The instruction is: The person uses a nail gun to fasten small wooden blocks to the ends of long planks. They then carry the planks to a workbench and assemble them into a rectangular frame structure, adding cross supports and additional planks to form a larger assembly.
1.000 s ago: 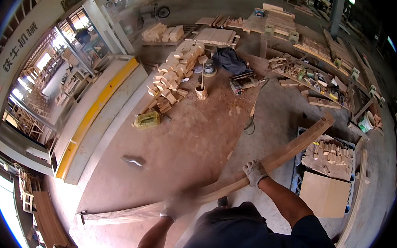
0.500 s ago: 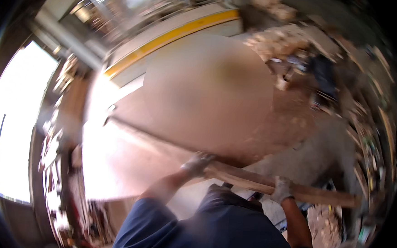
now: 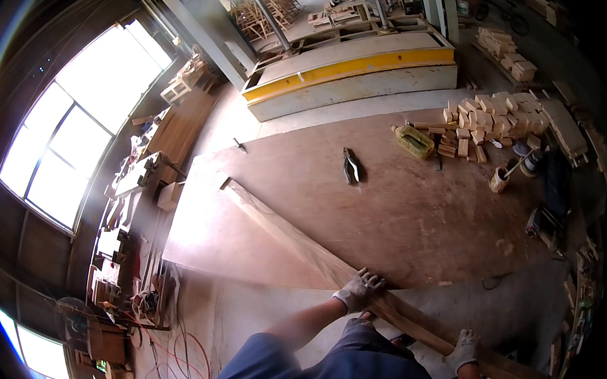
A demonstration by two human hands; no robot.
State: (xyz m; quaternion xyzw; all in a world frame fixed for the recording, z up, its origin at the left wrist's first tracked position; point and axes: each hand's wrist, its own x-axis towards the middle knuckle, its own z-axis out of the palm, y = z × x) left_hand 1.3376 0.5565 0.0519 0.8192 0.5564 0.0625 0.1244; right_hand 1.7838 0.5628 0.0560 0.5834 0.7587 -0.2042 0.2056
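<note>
A long curved wooden plank (image 3: 293,241) runs from the middle left of a brown plywood floor sheet (image 3: 399,209) down to the lower right. My left hand (image 3: 360,290), in a pale work glove, grips the plank near its middle. My right hand (image 3: 462,348), gloved too, holds the same plank further toward its lower right end. My blue sleeve and dark clothing fill the bottom edge.
A pile of small wood blocks (image 3: 492,114) lies at the far right beside a yellow-green canister (image 3: 413,141) and a small bucket (image 3: 500,179). A dark hand tool (image 3: 351,166) lies on the sheet. A yellow-edged platform (image 3: 352,71) stands behind; cluttered benches (image 3: 132,200) line the left under windows.
My view has swung round, so the block pile now sits at the right and the windows at the left. Both hands keep hold of the plank, which now points up-left.
</note>
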